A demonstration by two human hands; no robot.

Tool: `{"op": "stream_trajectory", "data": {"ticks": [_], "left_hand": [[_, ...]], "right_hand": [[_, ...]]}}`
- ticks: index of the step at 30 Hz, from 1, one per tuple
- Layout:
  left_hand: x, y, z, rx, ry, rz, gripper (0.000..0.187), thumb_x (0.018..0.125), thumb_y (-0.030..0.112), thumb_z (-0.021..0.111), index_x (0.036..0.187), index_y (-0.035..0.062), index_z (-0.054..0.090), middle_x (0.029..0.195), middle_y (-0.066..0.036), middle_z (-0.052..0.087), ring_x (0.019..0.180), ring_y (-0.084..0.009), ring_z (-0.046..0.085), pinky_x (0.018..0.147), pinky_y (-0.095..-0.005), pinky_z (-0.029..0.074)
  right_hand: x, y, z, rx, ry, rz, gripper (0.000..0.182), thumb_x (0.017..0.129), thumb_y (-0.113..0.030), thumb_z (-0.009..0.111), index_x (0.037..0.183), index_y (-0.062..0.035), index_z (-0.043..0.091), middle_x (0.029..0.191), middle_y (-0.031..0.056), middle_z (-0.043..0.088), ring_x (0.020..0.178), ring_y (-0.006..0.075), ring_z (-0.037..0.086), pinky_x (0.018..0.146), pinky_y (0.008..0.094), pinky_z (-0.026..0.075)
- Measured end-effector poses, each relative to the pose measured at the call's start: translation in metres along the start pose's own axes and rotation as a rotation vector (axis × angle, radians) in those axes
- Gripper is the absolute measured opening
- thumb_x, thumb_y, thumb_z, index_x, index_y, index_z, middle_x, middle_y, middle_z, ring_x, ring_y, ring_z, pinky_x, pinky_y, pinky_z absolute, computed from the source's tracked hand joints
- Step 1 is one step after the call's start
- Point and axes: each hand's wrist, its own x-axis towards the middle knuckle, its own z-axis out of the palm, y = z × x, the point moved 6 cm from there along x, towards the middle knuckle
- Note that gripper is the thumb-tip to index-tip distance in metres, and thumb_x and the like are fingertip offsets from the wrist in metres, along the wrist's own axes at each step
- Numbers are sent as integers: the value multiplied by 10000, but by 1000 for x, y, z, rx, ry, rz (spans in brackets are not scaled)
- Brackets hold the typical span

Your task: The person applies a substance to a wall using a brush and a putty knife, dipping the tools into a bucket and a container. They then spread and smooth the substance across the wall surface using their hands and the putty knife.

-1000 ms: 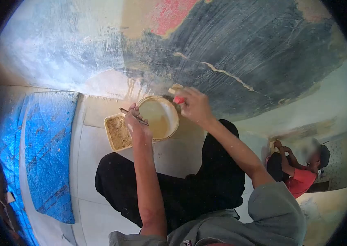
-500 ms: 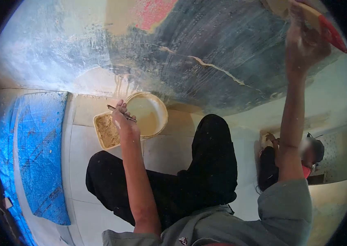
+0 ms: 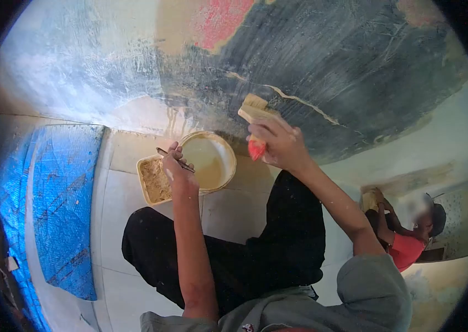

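Observation:
My right hand (image 3: 281, 143) is closed around a flat paintbrush (image 3: 250, 113). Its red handle end sticks out below my fingers and its tan bristles point up toward the wall. Closed on a thin dark stick-like tool (image 3: 162, 151), my left hand (image 3: 177, 164) is over the gap between two containers. A round bucket (image 3: 229, 180) of cloudy, yellowish liquid stands just right of that hand. To its left is a square tub (image 3: 145, 196) with crumbly tan material in it, partly hidden by the hand.
The wall (image 3: 322, 72) ahead is dark and patchy, with a pale filled crack (image 3: 300, 99) across it. A blue sheet (image 3: 65, 210) lies on the floor at left. Another person (image 3: 408, 243) in red sits at the right, close to a wall.
My right hand has swung down and left with the paintbrush, from high on the wall to near the bucket. My left hand keeps its place over the containers. The other person has shifted posture.

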Motion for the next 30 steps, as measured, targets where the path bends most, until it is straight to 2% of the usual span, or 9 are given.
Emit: {"op": "stream_trajectory", "data": {"ticks": [6, 8, 10, 13, 16, 19, 24, 29, 30], "left_hand": [[-1, -1, -1, 37, 5, 19, 454, 694, 69, 427, 1140, 54, 509, 895, 14, 483, 603, -69, 374, 511, -229, 320], [1, -2, 0, 35, 2, 18, 452, 692, 72, 429, 1136, 60, 515, 899, 14, 484, 606, -69, 375, 517, -234, 320], [0, -3, 1, 34, 4, 12, 450, 690, 75, 431, 1132, 66, 522, 904, 15, 486, 609, -69, 375, 524, -239, 320], [-4, -4, 3, 45, 33, -11, 435, 688, 78, 435, 1112, 82, 534, 907, 16, 486, 622, -70, 369, 547, -244, 319], [-3, -7, 5, 28, 12, -20, 421, 690, 79, 435, 1099, 94, 537, 905, 24, 485, 632, -70, 358, 565, -239, 314], [0, -10, 5, 48, -13, -14, 396, 705, 79, 434, 1086, 99, 540, 899, 34, 486, 636, -69, 351, 570, -236, 315], [-3, -9, 6, 53, 14, -24, 387, 730, 74, 427, 1099, 100, 541, 880, 42, 484, 622, -67, 354, 548, -228, 313], [7, -8, -1, 44, 46, -20, 402, 715, 70, 424, 1098, 87, 548, 885, 30, 490, 601, -64, 358, 528, -228, 316], [8, -8, -3, 40, 48, -15, 409, 708, 66, 422, 1096, 84, 550, 889, 25, 493, 595, -62, 360, 524, -229, 318]], "right_hand": [[55, 24, -72, 216, 283, -5, 275, 670, 47, 636, 906, -93, 618, 842, 49, 645, 799, 198, 636, 678, 285, 501], [78, 30, -107, 187, 354, -144, 278, 674, 30, 614, 913, -111, 634, 847, 69, 648, 796, 248, 644, 689, 315, 516], [95, 37, -138, 325, 464, -164, 257, 679, 31, 633, 891, -114, 646, 850, 66, 652, 795, 246, 642, 684, 313, 516], [116, 35, -182, 122, 551, -261, 241, 685, -37, 680, 899, -144, 649, 907, 53, 651, 793, 222, 641, 665, 297, 526], [134, -4, -214, -187, 572, -662, 187, 841, -23, 591, 1027, -21, 568, 945, 101, 623, 862, 192, 615, 676, 284, 513], [137, -22, -235, -396, 766, -965, 168, 858, -31, 569, 1024, -6, 577, 937, 107, 625, 809, 172, 616, 672, 262, 506], [145, -5, -208, -617, 712, -769, 110, 834, -116, 618, 878, -17, 637, 886, 90, 635, 760, 153, 618, 653, 259, 497], [128, 0, -164, -725, 792, -587, 69, 817, -97, 611, 858, -50, 640, 872, 54, 645, 737, 153, 616, 597, 265, 483], [122, 6, -154, -654, 708, -460, 145, 741, -69, 655, 886, -71, 640, 912, 71, 645, 787, 177, 623, 656, 279, 503]]}}
